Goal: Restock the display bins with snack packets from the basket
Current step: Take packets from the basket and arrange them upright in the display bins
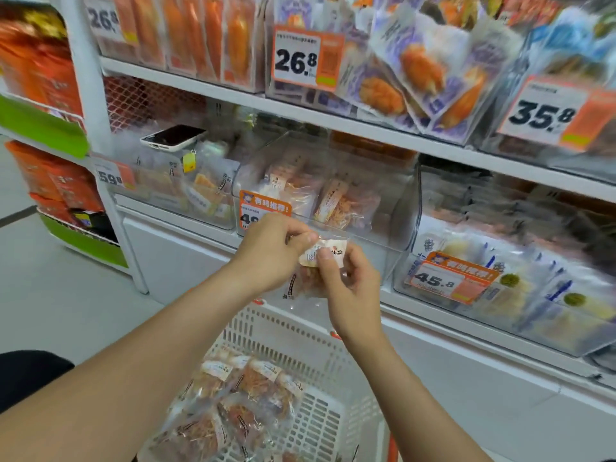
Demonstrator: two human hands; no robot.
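Holding a packet (pixel 305 283) up in front of the middle bin (pixel 396 211) and above the basket (pixel 320 425), both hands meeting at its top. Pinching the folded label edge with the left hand (pixel 270 253), thumb and forefinger pressed together, other fingers curled in, wrist bending slightly down, forearm reaching in from the lower left. Gripping the same packet from the right with the right hand (pixel 351 290), thumb lying over the label, fingers wrapping behind the clear film, forearm rising steeply from the bottom edge. Letting the packet's body hang below the two thumbs, tilted a little, near the bin's open front lip; contact with the lip impossible to tell. Partly covering the orange price tag (pixel 265 208) on the bin front with the left hand. Facing stocked packets (pixel 346 205) of the same kind standing upright inside that bin. Reaching over spare packets (pixel 240 395) heaped in the white basket beneath both forearms. Passing below a phone (pixel 173 136) lying on top of the bin to the left.
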